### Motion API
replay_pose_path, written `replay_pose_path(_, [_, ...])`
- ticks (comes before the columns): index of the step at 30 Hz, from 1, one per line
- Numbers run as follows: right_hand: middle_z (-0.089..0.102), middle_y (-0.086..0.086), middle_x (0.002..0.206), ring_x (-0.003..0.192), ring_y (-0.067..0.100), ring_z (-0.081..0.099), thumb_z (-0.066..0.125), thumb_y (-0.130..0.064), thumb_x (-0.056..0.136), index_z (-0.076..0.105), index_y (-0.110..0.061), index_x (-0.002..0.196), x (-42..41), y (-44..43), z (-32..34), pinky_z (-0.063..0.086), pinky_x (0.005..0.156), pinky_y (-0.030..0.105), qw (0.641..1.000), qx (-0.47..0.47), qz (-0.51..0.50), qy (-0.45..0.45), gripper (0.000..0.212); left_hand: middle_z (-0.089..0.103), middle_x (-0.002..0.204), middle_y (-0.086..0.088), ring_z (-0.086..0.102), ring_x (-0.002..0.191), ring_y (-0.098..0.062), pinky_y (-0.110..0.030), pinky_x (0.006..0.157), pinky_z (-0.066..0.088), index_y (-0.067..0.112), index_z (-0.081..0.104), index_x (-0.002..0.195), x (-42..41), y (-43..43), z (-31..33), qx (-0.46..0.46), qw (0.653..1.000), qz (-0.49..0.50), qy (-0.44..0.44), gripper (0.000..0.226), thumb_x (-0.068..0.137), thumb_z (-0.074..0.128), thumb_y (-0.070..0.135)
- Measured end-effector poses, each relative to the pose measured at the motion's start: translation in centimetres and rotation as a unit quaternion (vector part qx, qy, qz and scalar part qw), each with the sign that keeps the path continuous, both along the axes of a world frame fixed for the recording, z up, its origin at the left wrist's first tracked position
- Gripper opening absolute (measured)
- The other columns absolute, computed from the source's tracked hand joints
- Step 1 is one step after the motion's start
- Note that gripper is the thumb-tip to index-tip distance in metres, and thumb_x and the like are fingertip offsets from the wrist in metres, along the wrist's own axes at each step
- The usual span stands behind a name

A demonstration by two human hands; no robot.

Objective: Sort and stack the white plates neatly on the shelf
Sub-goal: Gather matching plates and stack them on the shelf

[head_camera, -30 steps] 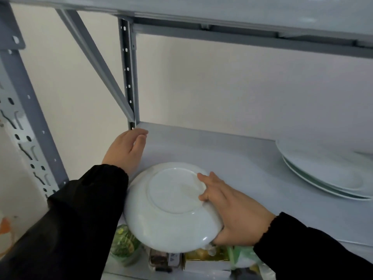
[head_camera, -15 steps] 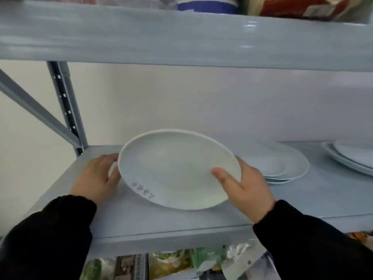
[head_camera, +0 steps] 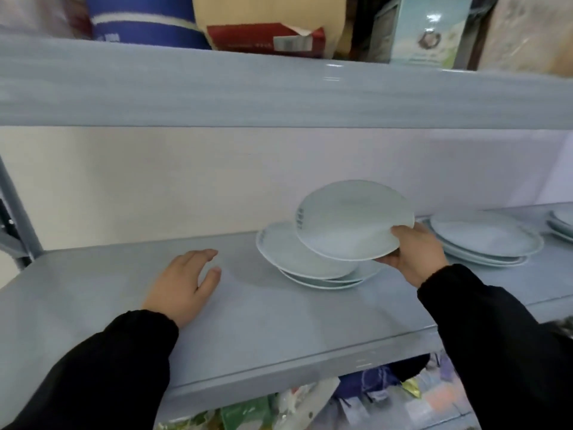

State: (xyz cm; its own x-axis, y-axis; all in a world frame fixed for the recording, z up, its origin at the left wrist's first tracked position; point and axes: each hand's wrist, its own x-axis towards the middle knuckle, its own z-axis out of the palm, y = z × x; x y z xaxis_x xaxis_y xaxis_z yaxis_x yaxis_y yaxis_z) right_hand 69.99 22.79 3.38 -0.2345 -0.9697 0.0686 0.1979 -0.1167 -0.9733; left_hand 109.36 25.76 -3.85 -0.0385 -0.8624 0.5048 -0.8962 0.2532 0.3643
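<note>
Found the left hand (head_camera: 186, 283) nearest, resting palm-down on the bare front of the shelf (head_camera: 279, 324) with fingers relaxed and slightly spread, holding nothing.

Further in, found the right hand (head_camera: 415, 256) pinching the near-right rim of a white plate (head_camera: 353, 221), with thumb on top and fingers beneath. Noted the plate face up, tilted with its far edge raised, held just above the nearest stack (head_camera: 297, 259) and offset towards that stack's right. Cannot tell whether touching it.

Judged the step in hand as lowering this plate onto that stack. Recommend:
- shifting left until aligned rim to rim;
- levelling before contact;
- setting the left edge down first, then drawing the fingers out from beneath;
- bringing the left hand to the stack's left rim to steady it and to square up its unevenly seated plates.

Beyond, to the right, recorded a second stack (head_camera: 486, 243) of seemingly wider plates, and part of a third stack (head_camera: 561, 225) at the frame's edge. Avoid mixing sizes.
</note>
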Motion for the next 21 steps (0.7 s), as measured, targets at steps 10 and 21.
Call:
replay_pose_path(10, [0.069,0.015,0.11,0.102,0.035,0.064,0.043,-0.016,0.065,0.064,-0.012,0.105,-4.3,-6.3,-3.9,0.052,0.094,0.051,0.976,0.091,-0.012,0.198,0.046,0.059,0.125,0.007,0.052,0.118,-0.017,-0.034,0.102,0.04,0.022,0.055,0.131,-3.3,-1.0,-0.4,0.018,0.999,0.021,0.041,0.065,0.086,0.029,0.06])
replay_pose_path(21, [0.042,0.001,0.148,0.129,0.023,0.048,0.052,-0.01,0.069,0.031,-0.02,0.152,-4.3,-5.1,-6.5,0.039,0.11,0.047,0.999,0.036,0.021,0.002,0.086,0.061,0.121,0.008,0.053,0.115,-0.015,-0.032,0.096,0.041,0.022,0.054,0.131,-2.5,-0.1,-0.5,0.012,0.998,0.052,0.042,0.064,0.084,0.03,0.058])
